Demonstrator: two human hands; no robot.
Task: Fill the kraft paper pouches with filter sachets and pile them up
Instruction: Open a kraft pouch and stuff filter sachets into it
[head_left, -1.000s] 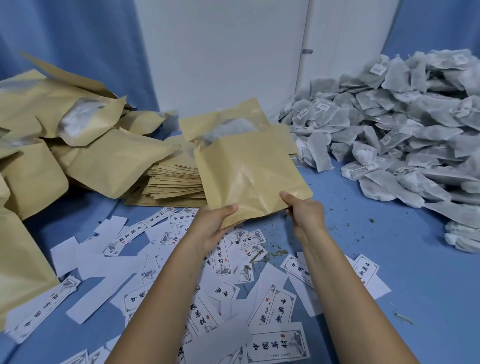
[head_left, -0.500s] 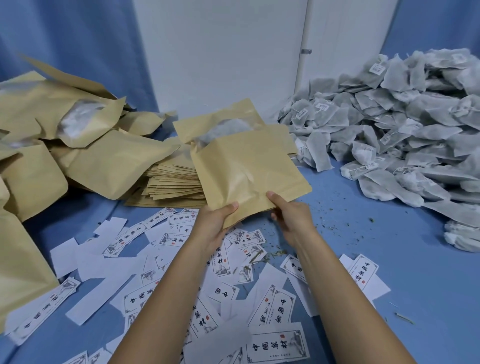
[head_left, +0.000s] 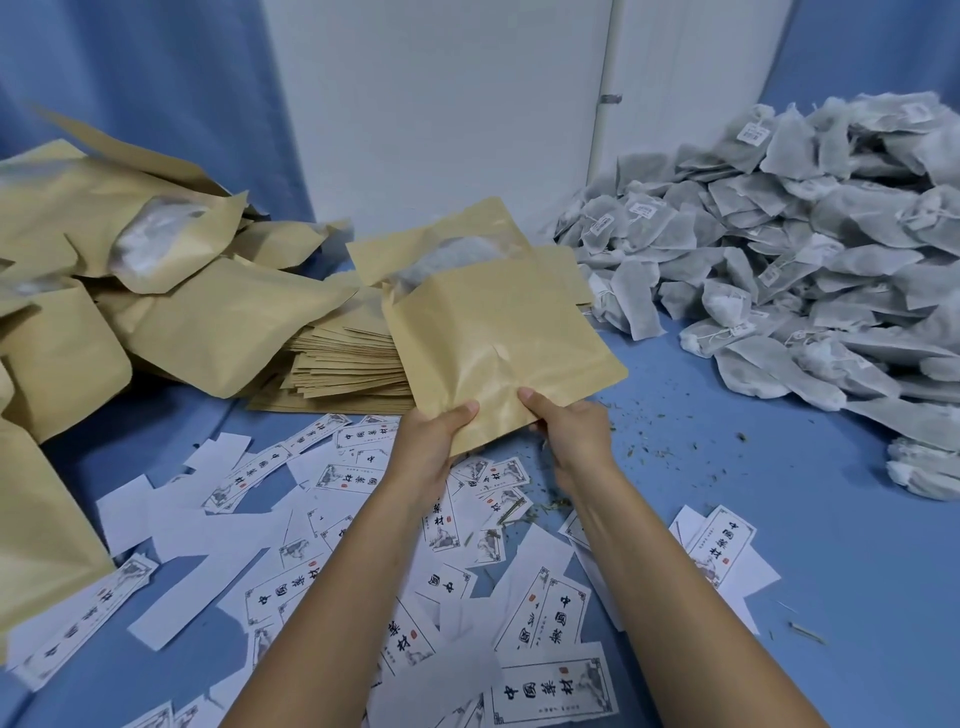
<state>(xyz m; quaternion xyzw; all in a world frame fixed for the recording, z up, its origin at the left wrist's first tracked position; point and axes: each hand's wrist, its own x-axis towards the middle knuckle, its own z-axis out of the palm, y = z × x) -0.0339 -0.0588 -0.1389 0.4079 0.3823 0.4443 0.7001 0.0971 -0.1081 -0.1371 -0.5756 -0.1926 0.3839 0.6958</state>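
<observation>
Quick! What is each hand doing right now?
Left hand: holding the kraft pouch by its near edge.
Right hand: pinching the same pouch's near edge.

The left forearm (head_left: 332, 597) and the right forearm (head_left: 675, 597) are bare along all the length that is seen. The left hand (head_left: 426, 447) and the right hand (head_left: 574, 436) are bare too. Thumb nails (head_left: 470, 408) seem short, but the view is soft.

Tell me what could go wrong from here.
The pouch is open, with a sachet showing at its mouth; tipped, it may spill. The left hand and right hand pinch only its bottom edge, so it could flop or slip. The filled pile might slide over the empty stack.
</observation>
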